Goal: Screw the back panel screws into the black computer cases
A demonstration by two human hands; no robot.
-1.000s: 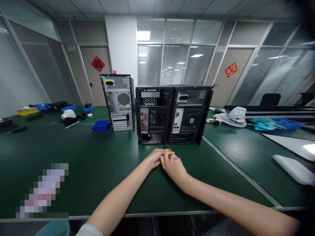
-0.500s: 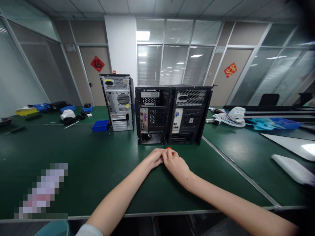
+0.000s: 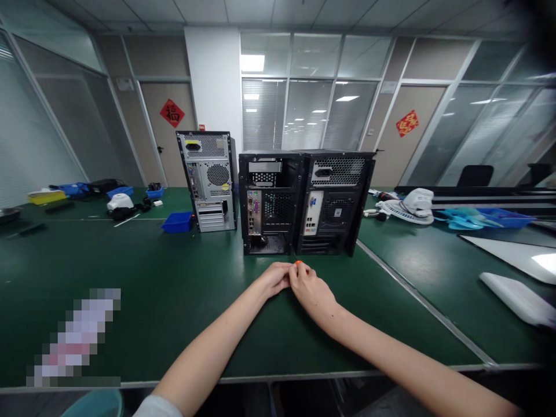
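Both my hands meet on the green table (image 3: 182, 301), just in front of two black computer cases. My right hand (image 3: 310, 289) is closed around an orange-handled screwdriver (image 3: 298, 263); only the handle's tip shows above my fingers. My left hand (image 3: 273, 279) is curled, its fingertips pinched against the right hand at the tool. Whether it holds anything of its own is hidden. The left black case (image 3: 266, 202) and the right black case (image 3: 336, 200) stand upright with their rear panels facing me, a short way beyond my hands.
A silver-backed tower (image 3: 207, 180) stands left of the black cases beside a blue bin (image 3: 178, 222). More bins and tools lie at the far left. On the right are a white fan (image 3: 410, 207), blue parts (image 3: 486, 219) and white panels (image 3: 516, 298). A blurred patch lies front left.
My hands have crept slightly away from me toward the black cases, with the orange handle now showing less above my right fingers. The cases have not moved.
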